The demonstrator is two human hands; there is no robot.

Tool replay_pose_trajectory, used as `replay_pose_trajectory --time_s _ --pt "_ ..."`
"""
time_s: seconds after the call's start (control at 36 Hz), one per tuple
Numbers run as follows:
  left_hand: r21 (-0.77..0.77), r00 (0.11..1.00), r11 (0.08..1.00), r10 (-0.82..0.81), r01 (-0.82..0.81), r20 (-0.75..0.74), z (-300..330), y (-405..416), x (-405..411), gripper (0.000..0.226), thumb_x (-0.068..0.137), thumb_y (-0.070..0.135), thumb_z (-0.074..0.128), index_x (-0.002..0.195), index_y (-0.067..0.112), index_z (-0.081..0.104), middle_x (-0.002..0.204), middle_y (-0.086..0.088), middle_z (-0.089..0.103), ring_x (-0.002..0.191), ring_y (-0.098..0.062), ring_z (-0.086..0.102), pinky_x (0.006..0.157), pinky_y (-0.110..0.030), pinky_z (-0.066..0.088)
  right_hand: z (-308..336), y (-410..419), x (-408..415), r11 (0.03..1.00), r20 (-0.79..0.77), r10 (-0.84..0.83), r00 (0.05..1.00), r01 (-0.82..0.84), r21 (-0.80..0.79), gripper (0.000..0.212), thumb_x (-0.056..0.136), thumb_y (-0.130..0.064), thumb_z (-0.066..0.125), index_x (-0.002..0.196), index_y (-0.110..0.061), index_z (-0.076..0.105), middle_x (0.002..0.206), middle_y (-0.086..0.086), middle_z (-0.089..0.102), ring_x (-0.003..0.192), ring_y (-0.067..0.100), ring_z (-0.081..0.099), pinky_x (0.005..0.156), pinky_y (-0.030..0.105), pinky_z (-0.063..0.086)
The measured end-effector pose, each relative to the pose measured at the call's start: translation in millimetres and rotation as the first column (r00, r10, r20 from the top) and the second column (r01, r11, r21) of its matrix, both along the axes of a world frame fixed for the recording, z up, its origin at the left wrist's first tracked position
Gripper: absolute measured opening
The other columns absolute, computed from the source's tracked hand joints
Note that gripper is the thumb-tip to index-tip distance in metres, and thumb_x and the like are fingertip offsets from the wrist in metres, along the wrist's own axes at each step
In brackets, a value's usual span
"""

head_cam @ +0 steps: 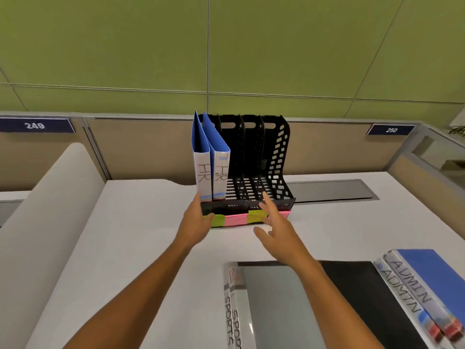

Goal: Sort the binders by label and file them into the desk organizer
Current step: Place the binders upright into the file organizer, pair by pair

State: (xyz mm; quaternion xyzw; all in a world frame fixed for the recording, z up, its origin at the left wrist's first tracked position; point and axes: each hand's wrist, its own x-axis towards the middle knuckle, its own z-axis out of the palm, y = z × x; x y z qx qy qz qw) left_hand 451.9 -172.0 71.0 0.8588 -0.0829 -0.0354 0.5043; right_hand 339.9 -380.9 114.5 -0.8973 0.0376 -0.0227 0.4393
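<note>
Two blue HR binders already stand upright in the leftmost slots of the black desk organizer, spines toward the camera, with the left hand resting open-fingered against its front corner. Right of that, the right hand hovers spread and empty. The SPORTS binders and ADMIN binders lie flat, unfiled, long axes running toward the organizer.
</note>
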Motion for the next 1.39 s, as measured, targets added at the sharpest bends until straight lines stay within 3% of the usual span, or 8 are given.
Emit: replay_pose_trajectory --time_s 0.19,0.39,0.67,0.81,0.86,1.0,1.19,1.39 --pt "0.036 0.998 0.999 -0.011 0.014 -0.068 -10 -5 -64 0.065 0.098 0.028 0.063 0.153 0.023 0.031 0.154 -0.004 0.046 0.137 -0.026 0.049 0.107 -0.043 0.044 -41 -20 -83 0.993 -0.077 -0.101 0.992 0.106 0.06 0.071 0.098 -0.024 0.063 0.153 -0.049 0.025 0.15 -0.027 0.037 0.134 0.006 0.048 0.105 0.032 0.048" --pt "0.008 0.973 1.0 -0.017 0.02 -0.232 -43 -3 -149 0.062 0.097 0.026 0.065 0.151 0.016 0.037 0.149 -0.009 0.051 0.132 -0.028 0.053 0.106 -0.042 0.046 -92 -32 -163 0.982 -0.145 -0.156 0.977 0.169 0.082 0.069 0.097 -0.031 0.063 0.135 -0.073 0.024 0.145 -0.031 0.035 0.124 -0.007 0.047 0.105 0.028 0.043" --pt "0.084 0.92 0.996 0.041 -0.008 -0.389 -75 -17 -254 0.057 0.095 0.027 0.067 0.145 0.015 0.044 0.145 -0.003 0.055 0.128 -0.021 0.056 0.104 -0.038 0.047 -128 -46 -237 0.987 -0.27 -0.141 0.952 0.116 -0.109 0.068 0.099 -0.027 0.06 0.156 -0.035 0.025 0.166 -0.008 0.016 0.153 0.013 0.014 0.122 0.033 0.017" --pt "0.019 0.839 0.983 0.166 -0.183 -0.518 -85 -27 -267 0.032 0.091 0.02 0.07 0.114 0.022 0.049 0.111 0.007 0.057 0.084 -0.002 0.058 0.064 -0.006 0.047 -145 -36 -249 0.981 -0.384 -0.134 0.913 0.069 -0.18 0.077 0.096 -0.049 0.057 0.158 -0.037 0.014 0.169 -0.002 -0.002 0.155 0.021 -0.002 0.125 0.041 0.01" --pt "-0.024 0.815 0.975 0.17 -0.22 -0.553 -91 -28 -265 0.03 0.091 0.02 0.07 0.104 0.023 0.044 0.098 0.013 0.055 0.079 0.002 0.055 0.052 -0.008 0.043 -153 -29 -252 0.978 -0.452 -0.115 0.885 0.02 -0.208 0.084 0.092 -0.06 0.054 0.159 -0.039 0.008 0.169 -0.002 -0.008 0.155 0.027 -0.011 0.125 0.048 0.005" --pt "-0.152 0.717 0.912 0.187 -0.38 -0.671 -83 -29 -261 0.024 0.095 0.022 0.066 0.1 -0.001 0.064 0.097 -0.014 0.075 0.084 -0.027 0.073 0.066 -0.034 0.056 -156 -31 -255 0.958 -0.513 -0.039 0.858 -0.114 -0.264 0.097 0.086 -0.07 0.05 0.16 -0.037 -0.003 0.167 0.005 -0.017 0.15 0.036 -0.024 0.123 0.056 -0.005" --pt "-0.272 0.616 0.846 0.082 -0.459 -0.784 -79 -29 -258 0.028 0.101 0.022 0.057 0.105 -0.001 0.071 0.085 -0.015 0.078 0.066 -0.026 0.074 0.073 -0.04 0.057 -148 -23 -245 0.964 -0.531 -0.048 0.846 -0.1 -0.245 0.117 0.063 -0.099 0.038 0.157 -0.045 -0.006 0.167 0.0 -0.02 0.149 0.044 -0.021 0.118 0.065 -0.006" --pt "-0.321 0.659 0.872 0.003 -0.37 -0.752 -66 -39 -262 0.029 0.102 0.028 0.055 0.113 0.006 0.071 0.104 -0.018 0.076 0.099 -0.037 0.073 0.098 -0.056 0.053 -147 6 -239 0.978 -0.51 0.007 0.86 -0.113 -0.176 0.137 0.036 -0.111 0.041 0.149 -0.058 -0.017 0.161 -0.011 -0.033 0.146 0.04 -0.031 0.113 0.072 -0.009"
